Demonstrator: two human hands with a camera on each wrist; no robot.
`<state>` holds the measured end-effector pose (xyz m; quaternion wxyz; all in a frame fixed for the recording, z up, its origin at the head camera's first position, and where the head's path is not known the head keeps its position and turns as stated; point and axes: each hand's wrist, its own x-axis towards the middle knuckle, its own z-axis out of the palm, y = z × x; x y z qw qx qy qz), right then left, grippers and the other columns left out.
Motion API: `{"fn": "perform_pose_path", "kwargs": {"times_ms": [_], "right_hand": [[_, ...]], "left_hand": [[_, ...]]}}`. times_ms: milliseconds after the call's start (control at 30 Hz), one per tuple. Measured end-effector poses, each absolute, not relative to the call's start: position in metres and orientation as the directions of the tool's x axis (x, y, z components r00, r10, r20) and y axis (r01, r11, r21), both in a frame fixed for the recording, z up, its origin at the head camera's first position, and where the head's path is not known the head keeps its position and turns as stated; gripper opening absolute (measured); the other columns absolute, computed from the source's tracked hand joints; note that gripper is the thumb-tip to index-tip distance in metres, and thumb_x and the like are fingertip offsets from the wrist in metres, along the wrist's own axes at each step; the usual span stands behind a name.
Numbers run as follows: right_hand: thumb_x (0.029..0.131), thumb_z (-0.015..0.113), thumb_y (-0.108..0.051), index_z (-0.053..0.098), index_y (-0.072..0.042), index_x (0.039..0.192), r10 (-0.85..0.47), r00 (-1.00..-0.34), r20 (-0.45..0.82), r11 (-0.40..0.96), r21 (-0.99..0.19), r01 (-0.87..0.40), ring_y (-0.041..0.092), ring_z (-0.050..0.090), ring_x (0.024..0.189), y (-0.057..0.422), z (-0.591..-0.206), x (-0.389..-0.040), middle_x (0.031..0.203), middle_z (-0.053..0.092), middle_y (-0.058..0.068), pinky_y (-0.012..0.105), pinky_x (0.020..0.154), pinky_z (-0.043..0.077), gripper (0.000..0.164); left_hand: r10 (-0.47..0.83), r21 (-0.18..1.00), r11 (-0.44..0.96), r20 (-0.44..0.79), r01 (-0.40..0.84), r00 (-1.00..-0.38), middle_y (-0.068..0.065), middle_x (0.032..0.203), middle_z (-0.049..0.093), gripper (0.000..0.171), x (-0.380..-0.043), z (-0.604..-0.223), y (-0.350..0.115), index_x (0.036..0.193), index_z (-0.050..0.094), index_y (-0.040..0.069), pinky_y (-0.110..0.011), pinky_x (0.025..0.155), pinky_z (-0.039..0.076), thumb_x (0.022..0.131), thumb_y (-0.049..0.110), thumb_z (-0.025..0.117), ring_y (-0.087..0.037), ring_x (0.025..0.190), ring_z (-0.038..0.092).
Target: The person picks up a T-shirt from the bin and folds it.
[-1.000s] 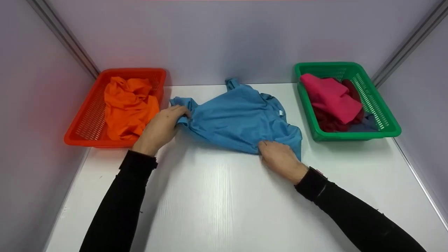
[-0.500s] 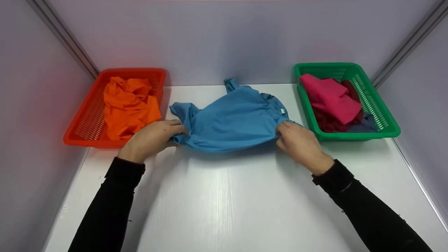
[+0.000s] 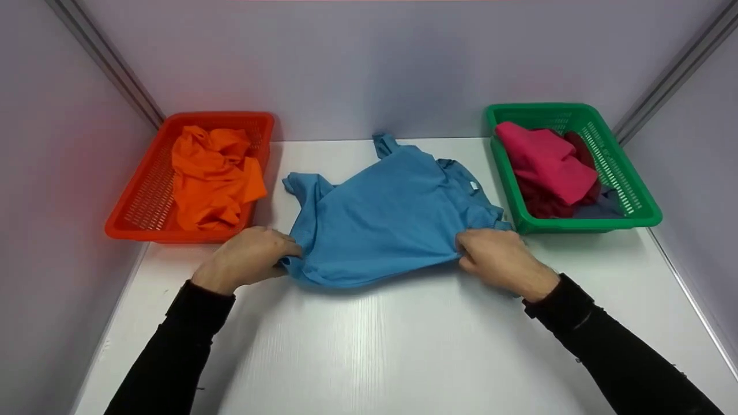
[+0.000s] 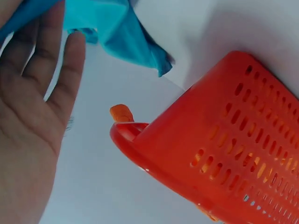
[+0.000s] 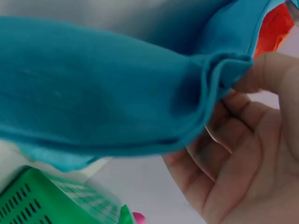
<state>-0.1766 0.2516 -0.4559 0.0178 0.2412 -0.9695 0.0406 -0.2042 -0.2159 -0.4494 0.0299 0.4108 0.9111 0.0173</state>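
A blue shirt lies loosely spread on the white table, rumpled toward the back, with a small white label near its right side. My left hand grips its near left corner; in the left wrist view the outer fingers of that hand are fairly straight and the pinch itself is out of sight. At the near right edge, my right hand pinches the cloth. The right wrist view shows the folded hem held between thumb and fingers. Between both hands the near edge hangs slightly lifted off the table.
On the left stands a red basket with an orange garment in it. A green basket at the right holds a pink cloth over dark red and grey-blue ones. Pale walls enclose the back and sides.
My left hand has drawn its corner of the shirt toward me. The right hand has shifted right along the near edge, and the cloth has spread wider and nearer.
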Motion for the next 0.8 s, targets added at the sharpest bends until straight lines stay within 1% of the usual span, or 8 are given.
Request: {"fn": "perform_pose_path", "kwargs": {"times_ms": [133, 267, 400, 467, 567, 667, 733, 800], "right_hand": [[0.087, 0.074, -0.017, 0.065, -0.019, 0.082, -0.509, -0.86, -0.02, 0.86, -0.054, -0.508, 0.013, 0.056, 0.065, 0.254, -0.46, -0.174, 0.068, 0.058, -0.005, 0.036, 0.053, 0.047, 0.01], [0.092, 0.075, -0.025, 0.064, -0.021, 0.083, -0.515, -0.852, -0.094, 0.857, -0.083, -0.509, 0.012, 0.053, 0.065, 0.254, -0.46, -0.176, 0.067, 0.056, -0.006, 0.034, 0.056, 0.046, 0.015], [0.095, 0.074, -0.026, 0.068, -0.02, 0.091, -0.519, -0.852, -0.069, 0.853, -0.104, -0.512, 0.014, 0.063, 0.073, 0.253, -0.462, -0.18, 0.077, 0.066, -0.004, 0.039, 0.062, 0.055, 0.01], [0.094, 0.077, -0.024, 0.07, -0.019, 0.097, -0.518, -0.854, -0.052, 0.853, -0.107, -0.511, 0.018, 0.068, 0.081, 0.254, -0.464, -0.183, 0.086, 0.07, -0.002, 0.042, 0.067, 0.059, 0.009], [0.09, 0.083, -0.032, 0.071, -0.016, 0.11, -0.499, -0.862, -0.089, 0.865, -0.116, -0.488, 0.022, 0.07, 0.094, 0.257, -0.466, -0.186, 0.1, 0.071, 0.002, 0.045, 0.074, 0.062, 0.028], [0.082, 0.089, -0.048, 0.067, -0.014, 0.124, -0.477, -0.862, -0.175, 0.878, -0.138, -0.458, 0.027, 0.066, 0.107, 0.26, -0.469, -0.185, 0.115, 0.068, 0.007, 0.051, 0.082, 0.061, 0.058], [0.077, 0.091, -0.053, 0.064, -0.013, 0.132, -0.471, -0.856, -0.212, 0.881, -0.152, -0.448, 0.03, 0.063, 0.115, 0.262, -0.471, -0.184, 0.124, 0.065, 0.01, 0.055, 0.088, 0.06, 0.073], [0.077, 0.092, -0.051, 0.061, -0.013, 0.135, -0.476, -0.853, -0.213, 0.879, -0.157, -0.451, 0.033, 0.061, 0.12, 0.263, -0.473, -0.182, 0.13, 0.062, 0.012, 0.057, 0.09, 0.059, 0.077]], "left_hand": [[0.702, 0.115, 0.712, -0.153, 0.693, -0.696, 0.007, 0.077, 0.071, 0.02, -0.198, -0.452, -0.219, 0.09, 0.077, 0.024, -0.03, 0.069, 0.058, 0.083, 0.01, 0.09, -0.01, 0.069, 0.06], [0.636, 0.123, 0.772, -0.168, 0.624, -0.753, 0.002, 0.086, 0.08, 0.024, -0.197, -0.455, -0.219, 0.092, 0.085, 0.024, -0.035, 0.073, 0.062, 0.09, 0.001, 0.078, -0.012, 0.071, 0.065], [0.61, 0.132, 0.792, -0.136, 0.596, -0.78, 0.0, 0.09, 0.079, 0.011, -0.199, -0.459, -0.21, 0.1, 0.084, 0.02, -0.037, 0.077, 0.064, 0.095, 0.013, 0.078, -0.015, 0.075, 0.066], [0.603, 0.144, 0.797, -0.137, 0.586, -0.786, 0.0, 0.095, 0.077, 0.012, -0.2, -0.463, -0.201, 0.108, 0.082, 0.019, -0.038, 0.082, 0.065, 0.096, 0.02, 0.078, -0.017, 0.08, 0.066], [0.589, 0.178, 0.807, -0.159, 0.564, -0.793, -0.003, 0.111, 0.075, 0.028, -0.199, -0.472, -0.186, 0.123, 0.075, 0.019, -0.043, 0.093, 0.064, 0.098, 0.032, 0.076, -0.021, 0.094, 0.068], [0.588, 0.204, 0.807, -0.192, 0.554, -0.786, -0.005, 0.141, 0.068, 0.052, -0.197, -0.481, -0.173, 0.141, 0.065, 0.02, -0.053, 0.109, 0.057, 0.098, 0.049, 0.072, -0.029, 0.124, 0.066], [0.588, 0.22, 0.808, -0.221, 0.547, -0.778, -0.005, 0.159, 0.056, 0.07, -0.195, -0.485, -0.168, 0.151, 0.057, 0.023, -0.062, 0.116, 0.049, 0.094, 0.061, 0.072, -0.035, 0.145, 0.055], [0.581, 0.221, 0.813, -0.256, 0.538, -0.773, -0.005, 0.171, 0.041, 0.086, -0.194, -0.488, -0.165, 0.159, 0.048, 0.028, -0.07, 0.117, 0.043, 0.088, 0.07, 0.073, -0.041, 0.158, 0.038]]}}
